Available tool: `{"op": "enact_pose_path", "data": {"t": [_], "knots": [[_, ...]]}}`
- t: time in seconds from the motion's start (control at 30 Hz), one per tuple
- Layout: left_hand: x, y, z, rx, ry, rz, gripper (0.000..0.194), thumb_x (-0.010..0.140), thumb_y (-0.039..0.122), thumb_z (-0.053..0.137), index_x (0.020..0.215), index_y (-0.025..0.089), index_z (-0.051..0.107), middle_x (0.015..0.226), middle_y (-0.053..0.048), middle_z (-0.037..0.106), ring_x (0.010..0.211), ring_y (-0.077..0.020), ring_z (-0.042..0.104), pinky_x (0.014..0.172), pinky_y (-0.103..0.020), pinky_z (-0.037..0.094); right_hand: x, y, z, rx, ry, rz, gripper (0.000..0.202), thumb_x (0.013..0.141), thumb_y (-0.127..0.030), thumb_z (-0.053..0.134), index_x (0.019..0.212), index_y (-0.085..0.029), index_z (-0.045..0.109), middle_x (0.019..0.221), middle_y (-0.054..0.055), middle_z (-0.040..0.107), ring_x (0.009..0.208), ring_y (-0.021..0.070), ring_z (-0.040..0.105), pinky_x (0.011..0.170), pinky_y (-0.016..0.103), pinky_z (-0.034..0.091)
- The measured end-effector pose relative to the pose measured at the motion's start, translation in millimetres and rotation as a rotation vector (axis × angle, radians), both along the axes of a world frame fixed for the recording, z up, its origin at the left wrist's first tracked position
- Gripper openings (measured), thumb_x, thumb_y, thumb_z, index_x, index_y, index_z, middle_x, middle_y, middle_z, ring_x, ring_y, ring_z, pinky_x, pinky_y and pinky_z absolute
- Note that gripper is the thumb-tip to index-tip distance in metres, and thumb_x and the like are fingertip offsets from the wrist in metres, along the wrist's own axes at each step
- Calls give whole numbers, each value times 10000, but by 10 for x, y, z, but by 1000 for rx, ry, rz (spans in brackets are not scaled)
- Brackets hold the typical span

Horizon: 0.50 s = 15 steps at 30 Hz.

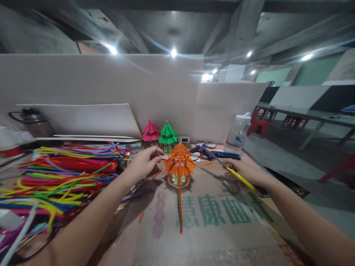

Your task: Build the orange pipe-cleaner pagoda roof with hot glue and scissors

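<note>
A small orange pagoda model (179, 162) made of fuzzy stems stands on the cardboard, with a pale base under its tiered roof. One long orange pipe cleaner (180, 210) runs down its front and onto the cardboard. My left hand (148, 159) is just left of the roof, fingers loosely bent and apart, with nothing seen in them. To the right of the model, my right hand (244, 170) grips yellow-handled scissors (243, 180), whose blades point up and left. Small orange offcuts (141, 217) lie around the model.
Piles of coloured pipe cleaners (69, 173) cover the left side. Behind the model stand a pink pagoda (150, 131) and a green pagoda (167, 133). A blue glue gun (200, 149) lies behind the scissors, near a clear plastic bottle (237, 135). A white partition (166, 85) rises behind.
</note>
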<state>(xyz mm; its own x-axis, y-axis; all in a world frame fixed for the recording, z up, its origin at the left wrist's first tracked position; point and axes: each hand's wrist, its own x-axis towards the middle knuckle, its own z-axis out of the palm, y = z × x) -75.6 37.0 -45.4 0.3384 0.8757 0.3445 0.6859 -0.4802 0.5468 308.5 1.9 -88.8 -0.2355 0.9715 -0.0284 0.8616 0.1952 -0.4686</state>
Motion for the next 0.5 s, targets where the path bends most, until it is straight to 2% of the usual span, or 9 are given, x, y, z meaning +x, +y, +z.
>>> {"op": "enact_pose_path", "data": {"t": [0.07,0.13,0.2,0.33,0.4,0.5], "knots": [[6,-32,13,29,22,-13,247,865,311,489,1020,199,645,942,-43,736,832,-213,655,751,-309,479,-14,-41,132,-44,208,21,411,846,-358,605,1216,-180,572,912,57,689,743,214,656,661,305,480],[23,-66,22,41,14,-6,244,885,284,445,1015,209,638,971,-44,730,880,-220,658,789,-319,475,-84,-73,261,-52,347,30,445,849,-411,622,1227,-185,559,888,48,678,759,217,659,684,312,497],[45,-93,27,41,-21,31,251,907,282,407,975,213,638,974,-44,728,901,-223,659,815,-323,474,-200,-100,394,15,390,30,410,834,-429,654,1164,-198,576,897,48,672,809,221,645,723,314,502],[65,-116,53,-8,-68,34,293,916,375,446,1037,200,648,886,-31,713,754,-199,630,680,-288,460,-463,-152,627,179,452,22,356,828,-468,675,1049,-225,539,947,51,641,819,202,608,662,271,484],[61,-116,77,-45,-100,-11,329,902,399,484,1089,186,652,872,-32,703,749,-189,620,663,-279,457,-547,-175,671,221,520,61,365,846,-509,648,1044,-230,522,972,53,629,841,197,607,667,258,483],[46,-105,111,-105,-165,-26,333,862,389,545,1076,167,671,885,-42,700,798,-190,631,715,-288,485,-576,-197,624,233,554,88,381,865,-544,622,1089,-247,539,966,39,632,872,201,612,717,264,499]]}}
